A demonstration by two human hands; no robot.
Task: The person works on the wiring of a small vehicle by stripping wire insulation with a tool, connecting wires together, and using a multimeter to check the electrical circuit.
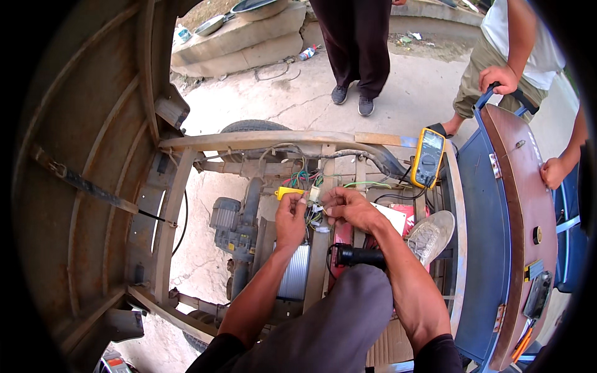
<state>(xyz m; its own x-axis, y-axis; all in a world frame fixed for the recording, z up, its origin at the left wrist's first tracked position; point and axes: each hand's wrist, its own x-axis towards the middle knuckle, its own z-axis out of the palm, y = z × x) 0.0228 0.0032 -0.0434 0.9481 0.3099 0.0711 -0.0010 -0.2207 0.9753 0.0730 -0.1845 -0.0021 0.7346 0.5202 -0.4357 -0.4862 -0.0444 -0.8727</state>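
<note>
My left hand (291, 217) has its thumb and fingertips drawn together beside a white plug connector (315, 193); what sits between them is too small to make out. A yellow piece (288, 192) shows just behind those fingertips. Across from it, my right hand (352, 209) is closed in a pinch at a bundle of thin wires (318, 216) with pale connectors. Green, red and dark wires (302, 177) run away from the bundle toward the far frame rail. Below my left hand lies a finned silver controller box (294, 273).
A yellow multimeter (429, 155) leans at the frame's far right corner, its leads hanging. A black flashlight (359, 255) lies by my knee. A motor (227, 214) sits left; a rusty raised panel (93, 174) stands beyond. Two people stand nearby, hands on the blue seat box (482, 248).
</note>
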